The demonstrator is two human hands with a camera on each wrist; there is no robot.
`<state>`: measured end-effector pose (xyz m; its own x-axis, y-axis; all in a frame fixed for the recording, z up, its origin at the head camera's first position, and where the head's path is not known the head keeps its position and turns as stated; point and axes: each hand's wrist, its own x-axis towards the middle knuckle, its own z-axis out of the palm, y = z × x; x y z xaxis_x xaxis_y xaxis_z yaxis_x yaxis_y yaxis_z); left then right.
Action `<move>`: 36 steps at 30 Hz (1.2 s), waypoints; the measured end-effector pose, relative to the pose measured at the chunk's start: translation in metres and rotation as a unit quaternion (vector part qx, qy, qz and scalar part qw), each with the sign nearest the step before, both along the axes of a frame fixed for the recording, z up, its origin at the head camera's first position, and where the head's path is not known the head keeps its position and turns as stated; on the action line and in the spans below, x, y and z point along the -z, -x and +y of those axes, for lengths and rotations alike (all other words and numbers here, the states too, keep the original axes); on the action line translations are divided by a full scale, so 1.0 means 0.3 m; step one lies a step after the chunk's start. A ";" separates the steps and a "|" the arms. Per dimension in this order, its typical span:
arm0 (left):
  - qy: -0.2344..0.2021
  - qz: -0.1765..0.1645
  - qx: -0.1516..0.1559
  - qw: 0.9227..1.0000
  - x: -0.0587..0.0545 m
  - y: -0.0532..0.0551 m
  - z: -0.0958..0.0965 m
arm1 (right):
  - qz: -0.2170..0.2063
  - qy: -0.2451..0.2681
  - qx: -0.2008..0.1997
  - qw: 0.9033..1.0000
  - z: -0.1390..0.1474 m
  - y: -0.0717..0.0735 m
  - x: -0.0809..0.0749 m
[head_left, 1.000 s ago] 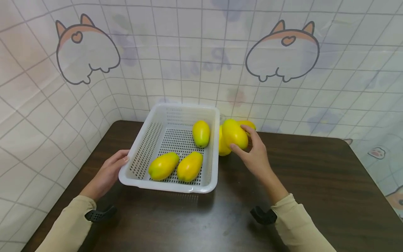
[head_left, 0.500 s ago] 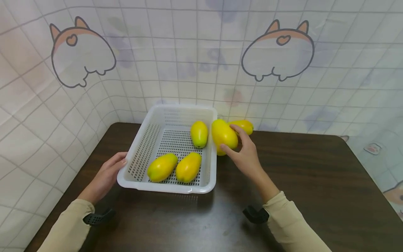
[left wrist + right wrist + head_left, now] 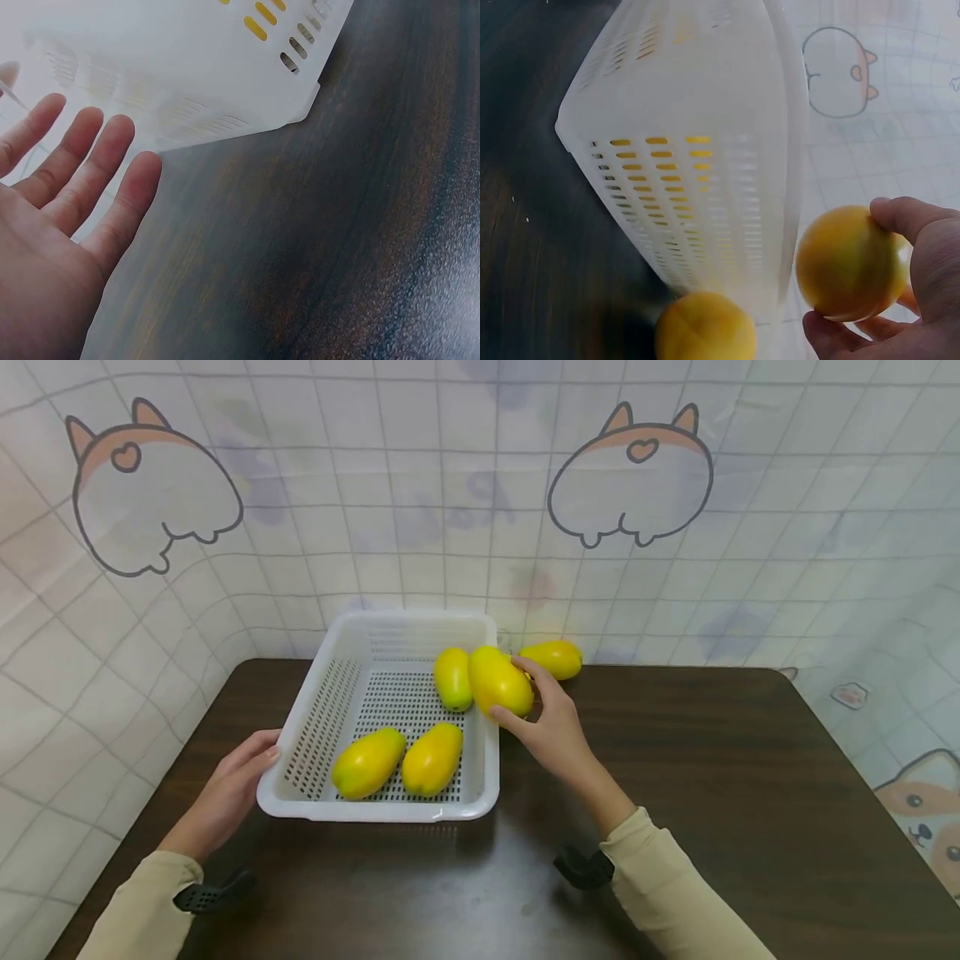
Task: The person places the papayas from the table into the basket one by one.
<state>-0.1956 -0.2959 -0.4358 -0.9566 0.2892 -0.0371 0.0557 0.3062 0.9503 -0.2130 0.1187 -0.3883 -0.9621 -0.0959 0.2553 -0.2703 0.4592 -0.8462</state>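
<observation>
My right hand [image 3: 551, 722] grips a yellow papaya [image 3: 498, 683] between thumb and fingers, above the right rim of a white plastic basket [image 3: 378, 811]. In the right wrist view that held papaya [image 3: 849, 262] shows beside the basket's upper edge. Three papayas lie inside: one at the back right [image 3: 453, 679], one at the front left [image 3: 369, 763] and one at the front right [image 3: 432, 760]. My left hand [image 3: 236, 789] rests on the basket's left side, thumb at the rim. Its fingers [image 3: 112, 146] look straight against the outer wall in the left wrist view.
Another papaya [image 3: 552, 658] lies on the dark wooden table [image 3: 697, 777] behind my right hand. The right wrist view shows a papaya [image 3: 705, 328] low beside the basket's slotted wall. A white checked cloth [image 3: 442, 485] with cartoon drawings hangs behind and at the sides.
My right hand has carried the papaya leftward from beside the basket to over its right rim. The left hand stays at the basket. The head view has shifted slightly.
</observation>
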 end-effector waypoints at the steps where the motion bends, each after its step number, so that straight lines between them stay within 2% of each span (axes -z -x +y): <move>1: 0.001 0.001 0.000 1.000 -0.001 -0.001 -0.001 | 0.001 -0.001 -0.002 1.000 -0.005 0.000 -0.002; 13: -0.005 -0.003 0.004 1.000 -0.002 0.004 -0.002 | 0.007 -0.003 -0.009 1.000 -0.032 0.000 -0.007; 22: -0.021 0.003 0.012 1.000 -0.008 0.005 -0.009 | 0.000 0.021 -0.026 0.999 -0.040 0.011 -0.009; 29: -0.032 0.012 0.011 0.999 0.003 -0.005 -0.009 | -0.013 0.028 -0.048 0.998 -0.050 0.023 0.005; 36: -0.018 0.012 0.011 1.000 0.000 0.000 -0.007 | -0.016 0.023 -0.036 0.999 -0.037 0.024 0.015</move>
<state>-0.1954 -0.2979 -0.4357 -0.9505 0.3106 -0.0030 0.0851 0.2696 0.9592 -0.2203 0.1075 -0.3928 -0.9608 -0.1546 0.2302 -0.2739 0.4000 -0.8746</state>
